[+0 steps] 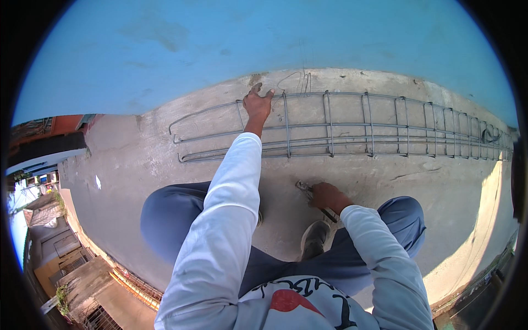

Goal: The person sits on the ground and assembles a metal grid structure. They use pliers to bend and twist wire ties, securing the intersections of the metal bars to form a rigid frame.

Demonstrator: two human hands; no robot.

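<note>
You are squatting on a concrete floor (137,165) in front of a long rebar cage (352,126) that lies on its side along the foot of a blue wall (220,44), and the step in hand looks like the tying or setting of its stirrups. Your left hand (257,104) reaches far forward and rests on the top bar of the cage near its left end, fingers spread and pressing down rather than wrapped round the steel. Your right hand (328,196) is down on the floor just in front of your shoe (314,237), closed around the handles of a pair of pincers (309,192), whose head points left and lies apart from the cage. A few loose wires (300,81) stand up behind the cage by the wall. Judging from this, the next move calls for you to lift the pincers to the bar joint beside your left hand while that hand steadies the cage.
</note>
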